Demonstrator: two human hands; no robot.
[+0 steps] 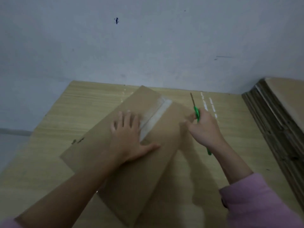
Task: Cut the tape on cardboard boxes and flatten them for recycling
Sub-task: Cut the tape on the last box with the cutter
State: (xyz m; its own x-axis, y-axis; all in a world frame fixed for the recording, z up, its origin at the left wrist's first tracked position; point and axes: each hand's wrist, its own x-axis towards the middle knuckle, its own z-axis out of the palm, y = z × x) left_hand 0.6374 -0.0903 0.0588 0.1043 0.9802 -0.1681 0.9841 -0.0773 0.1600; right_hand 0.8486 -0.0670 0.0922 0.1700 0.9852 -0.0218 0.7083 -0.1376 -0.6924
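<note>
Box [115, 162] lying flat on tabletop [74, 104] | tape [156, 116] still uncut | left hand [130, 137] pressing, fingers spread | right hand [205, 129] gripping green scissors [196, 112] — flattened stack [279, 120] beside.

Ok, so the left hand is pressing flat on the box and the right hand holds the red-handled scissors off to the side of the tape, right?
Nearly. The scissors have green handles, not red, as the head view shows. The rest stands: the left hand presses flat on the cardboard box, and the right hand holds the scissors to the right of the tape, blades clear of it.
</note>
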